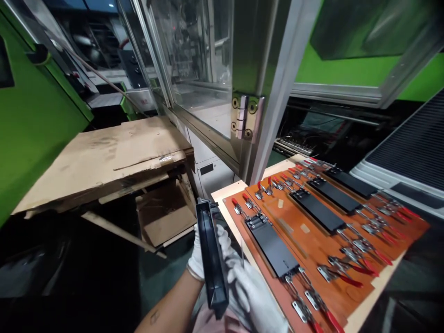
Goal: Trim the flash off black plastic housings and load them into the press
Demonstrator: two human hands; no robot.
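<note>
A long, hollow black plastic part [210, 254] stands in front of me, its open trough facing up toward the camera. My left hand [197, 259], in a white glove, is wrapped round it from behind, with fingertips showing along its right edge. My right hand [251, 289], also gloved in white, is beside the part's right side with its fingers curled. A thin, upright sliver shows at those fingers, too small to name. To the right, an orange fixture board [249, 199] carries several black plates [272, 247] held by red-handled toggle clamps [331, 319].
A cardboard-covered table [114, 138] stands at left, with an open cardboard box [166, 212] beneath it. A framed machine door [256, 60] with a metal hinge [248, 115] rises ahead. Green machine panels [31, 115] flank the left. A grey ribbed surface [412, 143] is at far right.
</note>
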